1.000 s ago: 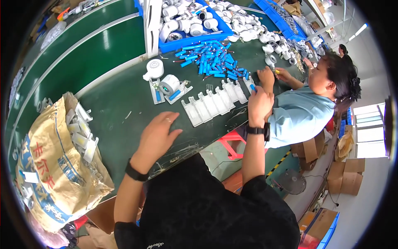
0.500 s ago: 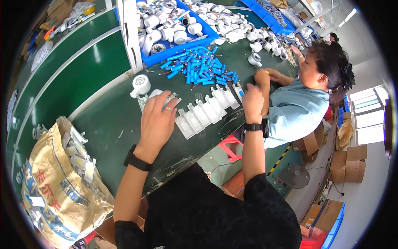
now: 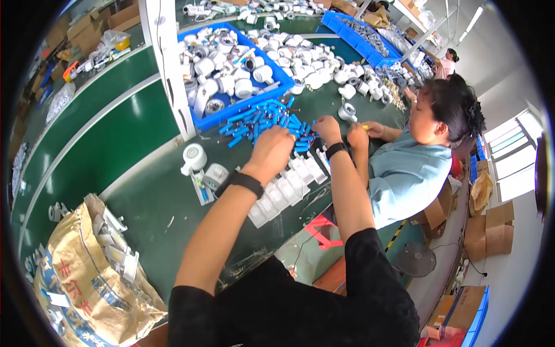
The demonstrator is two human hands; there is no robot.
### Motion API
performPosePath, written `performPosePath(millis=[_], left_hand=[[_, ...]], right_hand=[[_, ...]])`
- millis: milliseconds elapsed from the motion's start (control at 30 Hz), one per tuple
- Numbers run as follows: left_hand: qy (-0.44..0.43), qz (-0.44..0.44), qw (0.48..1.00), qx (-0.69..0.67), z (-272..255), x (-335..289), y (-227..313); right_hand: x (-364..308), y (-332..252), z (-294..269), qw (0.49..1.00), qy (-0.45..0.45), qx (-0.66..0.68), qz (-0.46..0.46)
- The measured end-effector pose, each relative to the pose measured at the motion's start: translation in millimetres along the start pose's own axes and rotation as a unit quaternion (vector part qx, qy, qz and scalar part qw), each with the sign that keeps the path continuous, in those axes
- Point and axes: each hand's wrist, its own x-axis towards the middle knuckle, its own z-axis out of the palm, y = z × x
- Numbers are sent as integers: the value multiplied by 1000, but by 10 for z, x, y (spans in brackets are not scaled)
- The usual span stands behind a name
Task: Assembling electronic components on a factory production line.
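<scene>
A heap of blue cylindrical batteries (image 3: pixel 263 118) with thin wires lies mid-bench. My left hand (image 3: pixel 273 151) is at the near edge of this heap, fingers curled down; what they hold is hidden. At the heap's right edge my right hand (image 3: pixel 328 130) is closed, fingertips pinched beside the blue cells; I cannot make out what is in them. Below both hands runs a row of white plastic handle shells (image 3: pixel 279 196), partly covered by my left hand. To the left, a white fan head (image 3: pixel 194 155) and another white housing (image 3: pixel 216 175) rest near my left wrist.
A blue tray (image 3: pixel 199 122) full of white fan parts stands behind the batteries, with more white fan parts (image 3: pixel 312 66) piled beside it. A co-worker (image 3: pixel 410 168) sits close on the right, hands over the bench. A sack (image 3: pixel 95 277) of white parts stands at left.
Both hands have moved away from me to the battery heap: the left from the housings at left, the right from the right end of the shell row. The head view has shifted slightly.
</scene>
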Motion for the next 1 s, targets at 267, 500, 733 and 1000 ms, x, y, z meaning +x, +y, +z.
performPosePath(millis=[267, 500, 733, 1000], left_hand=[[75, -98, 984, -125, 739, 524, -152], [-31, -133, 823, -551, 388, 742, -87], [44, -104, 969, -220, 105, 607, -464], [77, -229, 911, -333, -170, 533, -534]], right_hand=[[14, -91, -334, 976, -45, 213, -14], [-609, -626, -836, 852, -100, 514, 7], [-676, -1005, -946, 861, -25, 508, -30], [-782, -793, -751, 801, -183, 568, -54]])
